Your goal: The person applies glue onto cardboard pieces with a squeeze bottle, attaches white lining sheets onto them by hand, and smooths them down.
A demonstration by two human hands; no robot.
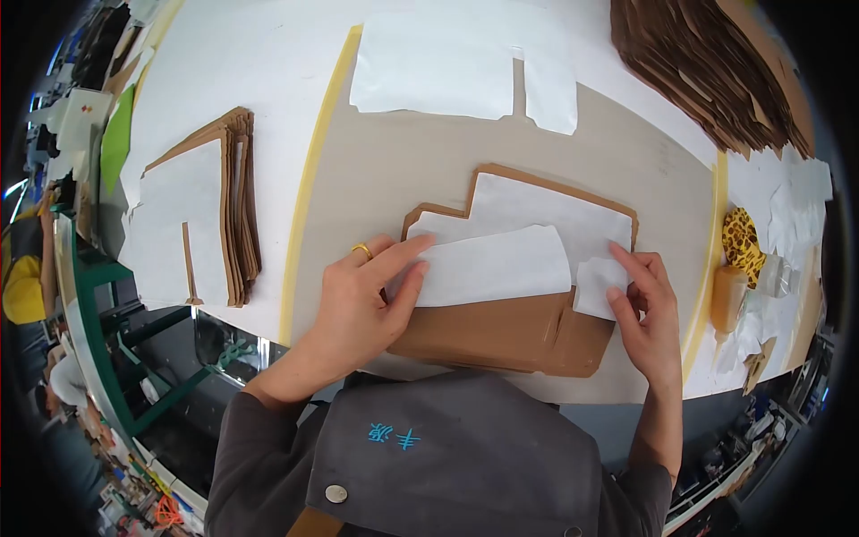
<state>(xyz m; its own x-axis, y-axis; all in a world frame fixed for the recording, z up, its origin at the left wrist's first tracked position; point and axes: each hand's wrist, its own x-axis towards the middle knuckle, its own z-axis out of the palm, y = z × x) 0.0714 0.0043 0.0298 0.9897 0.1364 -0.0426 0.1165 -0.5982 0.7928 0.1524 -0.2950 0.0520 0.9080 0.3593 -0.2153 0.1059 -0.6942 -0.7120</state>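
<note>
A brown leather-like panel lies on the grey work surface in front of me, with a white sheet over its far part. The near part of the sheet forms a wide white flap and a smaller flap, separated by a slit. My left hand, a ring on one finger, pinches the left end of the wide flap between thumb and fingers. On the right, my right hand is closed in a pinch on the small flap. The panel's near edge shows bare brown.
Stacked white-and-brown panels stand at left, beyond yellow tape. Another white sheet lies at the far side. A brown pile is at far right. Nearer sit an amber bottle, a leopard-print item and crumpled white scraps.
</note>
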